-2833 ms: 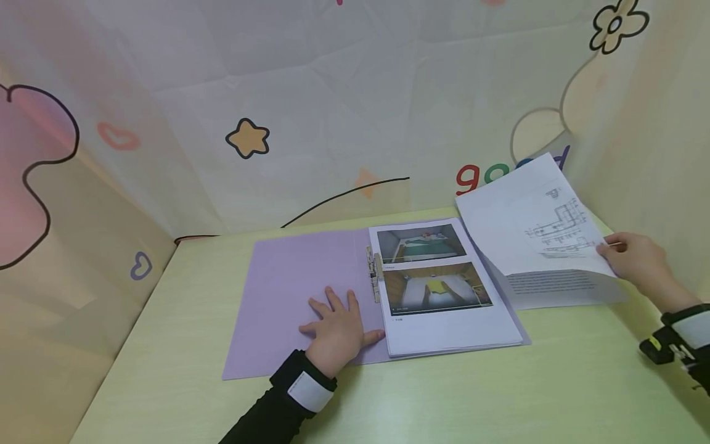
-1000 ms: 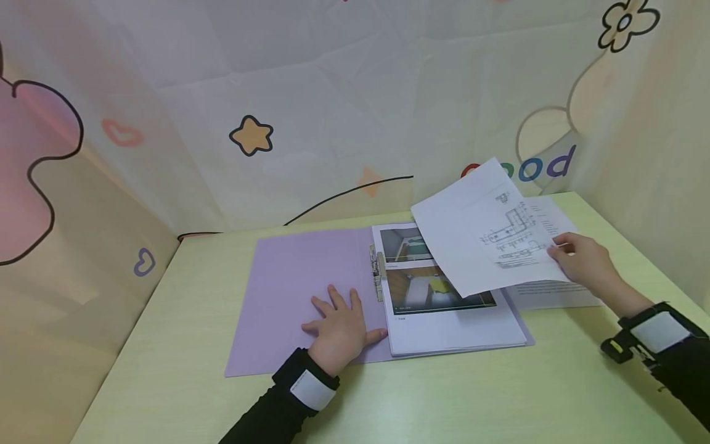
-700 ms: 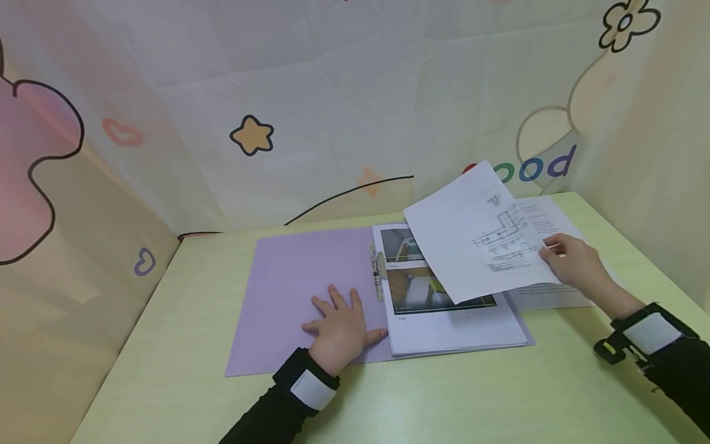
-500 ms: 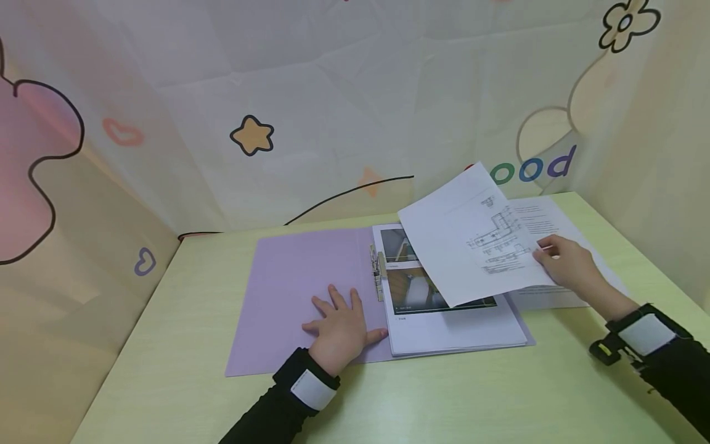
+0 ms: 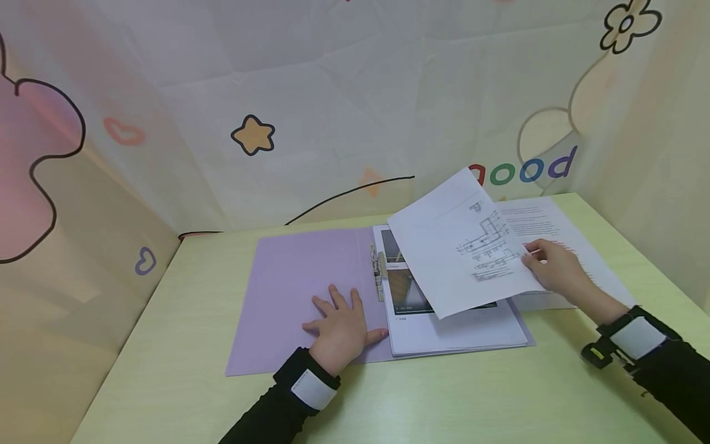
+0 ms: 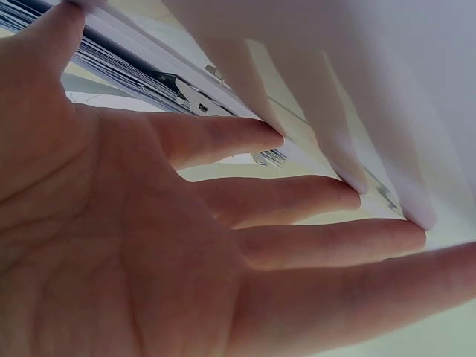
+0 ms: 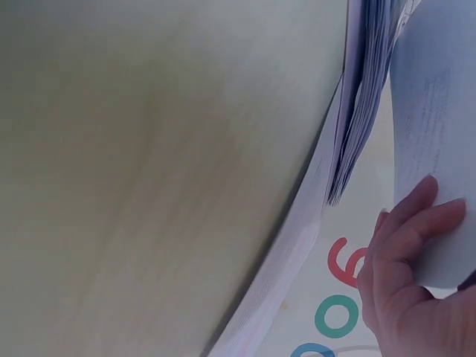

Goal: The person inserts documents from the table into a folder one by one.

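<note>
A lilac folder [image 5: 288, 277] lies spread on the table, with a metal clip [image 5: 378, 271] along its spine and a stack of printed pages [image 5: 460, 336] on its right side. My left hand [image 5: 338, 333] rests on the folder's left cover with fingers straight and spread, the thumb by the stack's edge. My right hand [image 5: 557, 268] pinches the right edge of a loose sheet of paper [image 5: 444, 246] printed with a line drawing. That sheet is tilted above the stack and covers much of its two photos. In the right wrist view, the fingers [image 7: 416, 230] bend around the sheet's edge.
Another sheet of text [image 5: 588, 265] lies to the right of the folder, partly beneath my right hand and the raised sheet. The pale table [image 5: 416, 401] ends at a patterned curtain [image 5: 333, 111] at the back and sides.
My right hand has carried the sheet with the drawing leftward and slightly down over the stack, uncovering more of the text sheet on the right. The left hand has stayed in place.
</note>
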### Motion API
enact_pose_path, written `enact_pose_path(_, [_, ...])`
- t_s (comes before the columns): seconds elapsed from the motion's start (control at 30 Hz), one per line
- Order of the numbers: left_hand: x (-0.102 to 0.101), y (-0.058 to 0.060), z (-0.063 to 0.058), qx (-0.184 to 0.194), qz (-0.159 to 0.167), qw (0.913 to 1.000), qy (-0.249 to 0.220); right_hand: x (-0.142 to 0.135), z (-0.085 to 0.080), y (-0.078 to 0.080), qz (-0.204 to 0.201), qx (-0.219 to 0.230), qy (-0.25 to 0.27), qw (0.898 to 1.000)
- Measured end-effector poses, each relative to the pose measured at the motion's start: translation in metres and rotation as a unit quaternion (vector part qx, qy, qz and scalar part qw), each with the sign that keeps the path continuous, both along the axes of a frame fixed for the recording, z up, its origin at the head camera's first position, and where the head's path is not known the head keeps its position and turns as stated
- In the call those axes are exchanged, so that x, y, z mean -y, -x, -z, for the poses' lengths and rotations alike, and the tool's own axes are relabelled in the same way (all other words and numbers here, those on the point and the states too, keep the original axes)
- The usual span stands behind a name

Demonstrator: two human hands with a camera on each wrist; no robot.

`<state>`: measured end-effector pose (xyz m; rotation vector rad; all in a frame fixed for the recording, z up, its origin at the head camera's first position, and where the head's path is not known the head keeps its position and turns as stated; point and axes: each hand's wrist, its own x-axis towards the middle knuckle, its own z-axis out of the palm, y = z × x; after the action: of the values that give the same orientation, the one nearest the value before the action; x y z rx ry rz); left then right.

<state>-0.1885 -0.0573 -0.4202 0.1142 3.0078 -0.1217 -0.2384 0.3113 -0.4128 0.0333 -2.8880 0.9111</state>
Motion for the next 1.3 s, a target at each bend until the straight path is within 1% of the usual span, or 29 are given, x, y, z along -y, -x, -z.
enact_pose_path(0.2, [0.0,-0.001,0.0,-0.002,-0.001,1.0,-0.001,0.005,0.0,-0.002,-0.007,0.031,0.018,0.999])
enact_pose_path(0.53, [-0.001,-0.001,0.0,0.0,-0.003,0.9999,0.01,0.02,0.0,-0.009,-0.017,0.051,0.031,0.998])
enact_pose_path(0.77, [-0.001,-0.001,-0.001,0.007,-0.006,0.9999,0.006,0.029,-0.001,-0.015,-0.02,0.087,0.055,0.995])
enact_pose_path(1.03, [-0.001,-0.002,-0.003,0.007,-0.004,1.0,0.001,0.036,0.0,-0.024,-0.033,0.094,0.069,0.993])
enact_pose_path(1.3, [-0.001,-0.002,-0.004,0.005,0.0,1.0,0.003,0.04,0.0,-0.031,-0.057,0.101,0.052,0.992])
